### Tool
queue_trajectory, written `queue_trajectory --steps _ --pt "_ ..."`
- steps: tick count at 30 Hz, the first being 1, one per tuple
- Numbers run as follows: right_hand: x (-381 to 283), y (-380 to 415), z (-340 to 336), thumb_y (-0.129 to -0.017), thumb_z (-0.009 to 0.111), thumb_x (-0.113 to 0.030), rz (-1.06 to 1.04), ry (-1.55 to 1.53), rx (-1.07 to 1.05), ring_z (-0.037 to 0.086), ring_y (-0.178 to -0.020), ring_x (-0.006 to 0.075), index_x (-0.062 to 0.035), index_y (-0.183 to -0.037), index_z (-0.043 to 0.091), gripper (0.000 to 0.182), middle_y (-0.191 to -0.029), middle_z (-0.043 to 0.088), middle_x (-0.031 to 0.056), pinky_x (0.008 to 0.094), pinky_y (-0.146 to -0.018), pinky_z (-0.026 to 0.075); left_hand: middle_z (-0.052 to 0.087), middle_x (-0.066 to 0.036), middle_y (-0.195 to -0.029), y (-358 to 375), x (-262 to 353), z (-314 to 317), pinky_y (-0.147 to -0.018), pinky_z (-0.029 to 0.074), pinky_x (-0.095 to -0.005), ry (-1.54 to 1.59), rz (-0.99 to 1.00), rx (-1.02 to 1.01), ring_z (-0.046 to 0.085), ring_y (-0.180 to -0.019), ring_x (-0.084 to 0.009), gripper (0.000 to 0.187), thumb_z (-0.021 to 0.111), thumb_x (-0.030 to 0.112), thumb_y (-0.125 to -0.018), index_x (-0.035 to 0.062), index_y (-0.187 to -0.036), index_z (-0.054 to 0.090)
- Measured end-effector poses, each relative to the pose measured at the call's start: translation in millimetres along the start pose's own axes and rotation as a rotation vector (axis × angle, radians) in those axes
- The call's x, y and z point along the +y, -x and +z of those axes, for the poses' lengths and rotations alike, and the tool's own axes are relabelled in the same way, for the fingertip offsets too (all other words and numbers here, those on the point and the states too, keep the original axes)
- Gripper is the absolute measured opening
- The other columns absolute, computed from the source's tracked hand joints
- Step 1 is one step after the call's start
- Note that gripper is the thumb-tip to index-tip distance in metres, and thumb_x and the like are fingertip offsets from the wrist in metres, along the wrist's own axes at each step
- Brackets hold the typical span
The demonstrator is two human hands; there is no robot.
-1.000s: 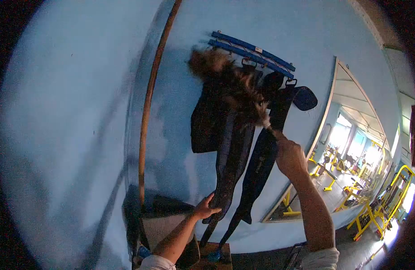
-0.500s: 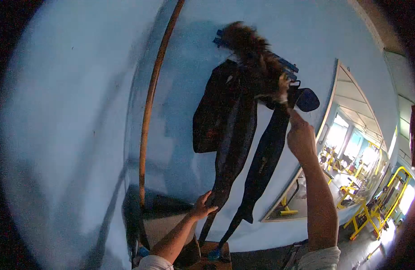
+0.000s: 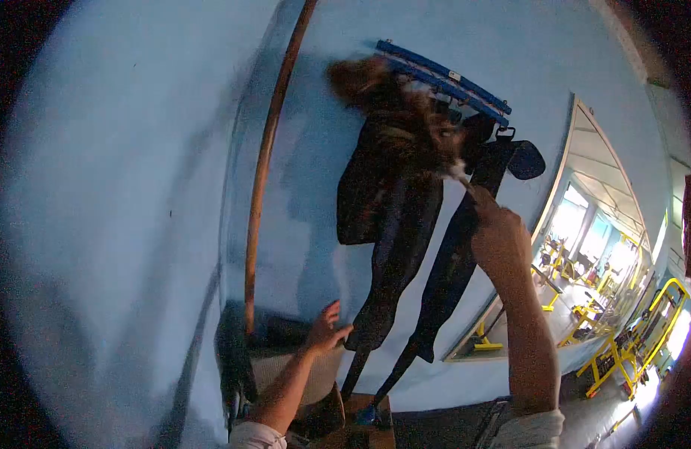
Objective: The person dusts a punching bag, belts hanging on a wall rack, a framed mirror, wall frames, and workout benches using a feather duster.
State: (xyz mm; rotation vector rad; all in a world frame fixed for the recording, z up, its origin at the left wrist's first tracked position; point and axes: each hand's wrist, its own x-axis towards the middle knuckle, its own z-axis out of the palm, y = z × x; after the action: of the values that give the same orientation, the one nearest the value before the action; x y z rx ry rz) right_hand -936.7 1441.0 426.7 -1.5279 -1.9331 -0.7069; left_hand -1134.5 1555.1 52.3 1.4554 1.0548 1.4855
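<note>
My right hand [image 3: 503, 236] is closed around the handle of a feather duster [image 3: 402, 123], whose brown feathers are blurred by motion. Those feathers overlap the upper part of several dark padded belts [image 3: 409, 224] that hang from a blue wall rack [image 3: 443, 73]. Lower down, my left hand [image 3: 327, 333] has its fingers apart, with a fingertip right at the edge of one belt's narrowing lower end. A second long dark belt [image 3: 454, 262] hangs to the right, below a metal buckle [image 3: 505, 135].
A wooden pole [image 3: 267, 150] leans against the light blue wall on the left. At the right a large mirror [image 3: 577, 217] reflects gym equipment, and yellow-framed machines [image 3: 637, 337] stand beyond it. Below the belts is a cardboard box [image 3: 375, 426].
The duster has swung left and down, baring more of the blue rack. My left hand has come off the belt it was gripping, and its fingers have spread.
</note>
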Motion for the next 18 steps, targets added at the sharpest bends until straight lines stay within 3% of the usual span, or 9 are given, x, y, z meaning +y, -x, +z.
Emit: queue_trajectory --steps 1,3,5,6,9,11,12,16,18 --pt "4.1 11.7 4.1 -0.082 0.046 -0.015 0.051 0.029 0.025 0.062 -0.079 0.0384 -0.0232 -0.119 0.05 0.038 -0.085 0.062 0.02 0.0488 -0.07 0.051 0.034 -0.019 -0.136 -1.2 -0.6 -7.8 -0.097 0.038 -0.0463 -0.002 0.005 0.036 0.037 -0.124 -0.0346 0.082 0.074 0.026 -0.073 0.0096 -0.138 0.026" --pt "22.7 41.0 43.2 -0.083 0.045 -0.015 -0.1 -0.017 -0.105 0.062 -0.078 0.0391 -0.0239 -0.119 0.05 0.037 -0.085 0.062 0.0194 0.0491 -0.068 0.051 0.034 -0.019 -0.135 -0.2 5.0 -22.6 -0.096 0.039 -0.046 0.001 0.002 0.079 0.038 -0.123 -0.0345 0.08 0.073 0.025 -0.074 0.0098 -0.138 0.027" --pt "22.1 65.4 46.7 -0.082 0.046 -0.014 -0.121 0.193 -0.413 0.062 -0.081 0.0384 -0.0265 -0.121 0.048 0.041 -0.084 0.062 0.0191 0.0507 -0.071 0.049 0.037 -0.02 -0.134 -1.7 19.4 -37.6 -0.094 0.041 -0.0451 0.008 0.02 0.121 0.041 -0.121 -0.0341 0.077 0.072 0.023 -0.074 0.0086 -0.137 0.028" --pt "27.1 74.0 50.6 -0.082 0.046 -0.014 -0.12 0.187 -0.407 0.062 -0.081 0.0384 -0.0265 -0.121 0.048 0.041 -0.084 0.062 0.0191 0.0507 -0.071 0.049 0.04 -0.02 -0.131 -12.4 9.4 -43.6 -0.091 0.044 -0.0425 0.022 0.012 0.157 0.044 -0.118 -0.0333 0.075 0.071 0.022 -0.075 0.0076 -0.136 0.029" --pt "59.2 87.4 59.0 -0.083 0.045 -0.008 -0.02 0.05 -0.294 0.06 -0.089 0.0367 -0.0223 -0.124 0.047 0.044 -0.091 0.062 0.0197 0.0475 -0.078 0.048 0.042 -0.021 -0.129 -42.5 21.2 -65.8 -0.089 0.045 -0.0411 -0.028 0.095 0.216 0.047 -0.115 -0.0321 0.073 0.07 0.022 -0.076 0.0076 -0.135 0.03" --pt "85.0 87.3 72.2 -0.083 0.044 0.0 -0.021 -0.409 0.187 0.058 -0.097 0.0352 -0.0143 -0.126 0.047 0.046 -0.101 0.061 0.0201 0.0418 -0.083 0.047 0.043 -0.021 -0.127 -66.4 52.7 -58.2 -0.087 0.045 -0.0406 0.057 0.094 0.263 0.05 -0.111 -0.0299 0.076 0.071 0.026 -0.076 0.0069 -0.135 0.029" --pt "83.7 85.2 71.7 -0.084 0.041 0.004 -0.12 -0.309 0.335 0.057 -0.101 0.0354 -0.0067 -0.125 0.047 0.043 -0.108 0.059 0.0214 0.0379 -0.084 0.046 0.044 -0.021 -0.126 -75.3 81.8 -52.2 -0.087 0.045 -0.0406 0.006 0.072 0.264 0.05 -0.111 -0.0295 0.077 0.072 0.027 -0.075 0.006 -0.135 0.027" --pt "69.9 106.9 87.7 -0.081 0.04 0.007 0.015 -0.375 0.129 0.057 -0.103 0.0334 -0.0061 -0.125 0.047 0.046 -0.105 0.06 0.0221 0.0396 -0.083 0.046 0.048 -0.017 -0.121 -138.7 116.3 -25.4 -0.079 0.048 -0.0371 0.289 -0.048 0.23 0.053 -0.106 -0.0262 0.072 0.071 0.029 -0.076 0.0057 -0.132 0.032" --pt "67.6 135.6 128.7 -0.077 0.04 0.008 -0.016 -0.467 0.13 0.06 -0.091 0.0389 -0.0121 -0.124 0.049 0.052 -0.097 0.06 0.0248 0.0381 -0.074 0.048 0.051 -0.015 -0.118 -153.2 121.8 -23.1 -0.075 0.049 -0.0357 0.418 -0.073 0.212 0.055 -0.102 -0.0241 0.068 0.072 0.03 -0.076 0.0055 -0.128 0.037"
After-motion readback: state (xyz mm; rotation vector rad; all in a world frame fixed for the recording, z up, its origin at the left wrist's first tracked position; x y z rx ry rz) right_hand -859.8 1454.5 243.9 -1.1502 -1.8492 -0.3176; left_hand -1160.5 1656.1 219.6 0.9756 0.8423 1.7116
